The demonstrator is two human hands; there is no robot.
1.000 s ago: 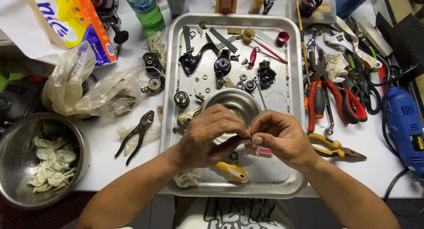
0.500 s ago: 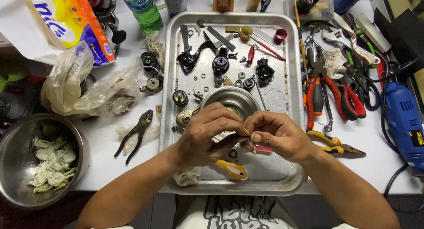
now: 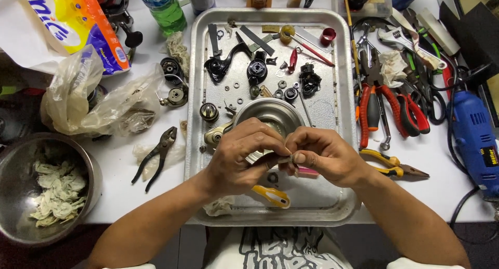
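Seen from above, a person is working over a metal tray [image 3: 332,206] that is sitting in the middle of a white desk [image 3: 442,186]. Both hands are meeting above the near half of the tray. The left hand [image 3: 236,157] and the right hand [image 3: 322,155] are pinching a small metal part [image 3: 283,158] between thumb and fingertips, fingers curled tight on it from either side. The part is too small to make out in detail.

Just behind the hands, a round metal bowl [image 3: 270,113] is resting on the tray. A yellow-handled tool [image 3: 271,195] is lying near the tray's near edge, under the left wrist. A pink strip [image 3: 306,171] is peeking out below the right hand. Black machine parts [image 3: 257,71], washers and small screws are lying scattered across the far half of the tray.

On the desk's left side, black pliers [image 3: 156,156] are lying beside the tray, with a crumpled plastic bag [image 3: 99,105] behind them and a steel bowl of used wipes [image 3: 44,188] at the near left corner. A green bottle [image 3: 163,9] is standing at the far edge.

On the right side, red-handled pliers [image 3: 369,105] and yellow-handled pliers [image 3: 392,167] are lying just beside the tray, and a blue power drill [image 3: 475,139] is lying near the right edge.
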